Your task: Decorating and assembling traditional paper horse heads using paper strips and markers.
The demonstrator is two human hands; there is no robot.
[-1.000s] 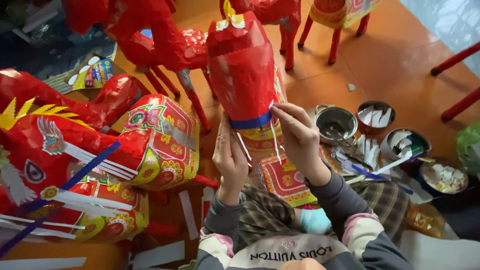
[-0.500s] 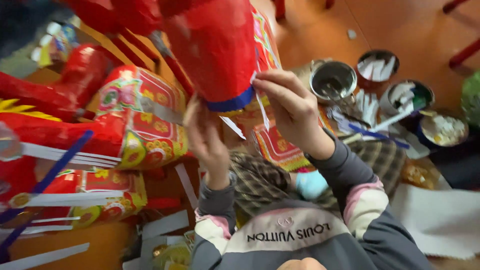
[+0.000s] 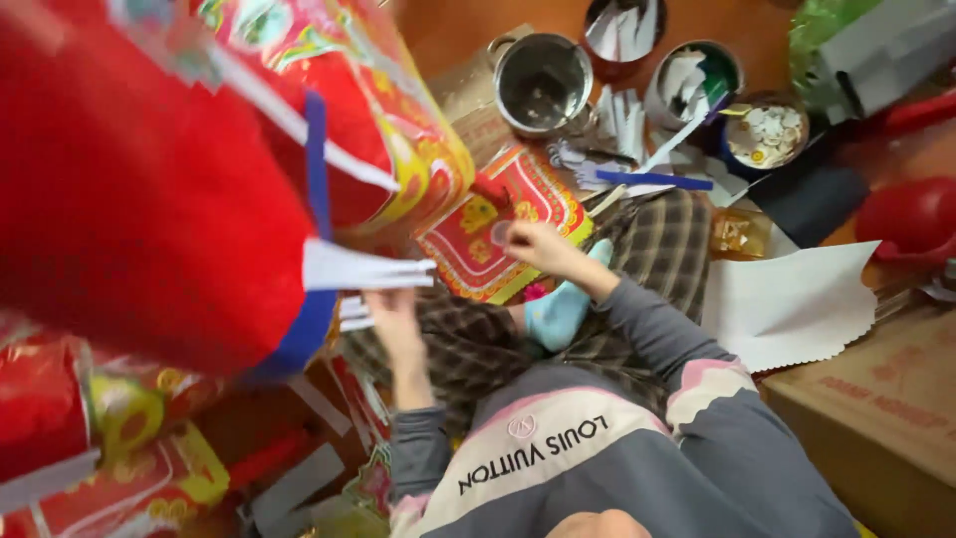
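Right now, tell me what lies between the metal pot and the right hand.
Head view: the red-and-gold patterned sheet lies between the metal pot and the right hand.

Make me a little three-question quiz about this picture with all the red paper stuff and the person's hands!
1. True or false: the right hand is reaching over the patterned red and yellow paper sheet.
2. What is the left hand touching? A) the metal pot B) white paper strips on the big red paper figure C) the cardboard box
3. Fill in: the bowl beside the pot holds small ____ pieces.

Key: 1 true; 2 B; 3 round white and yellow.
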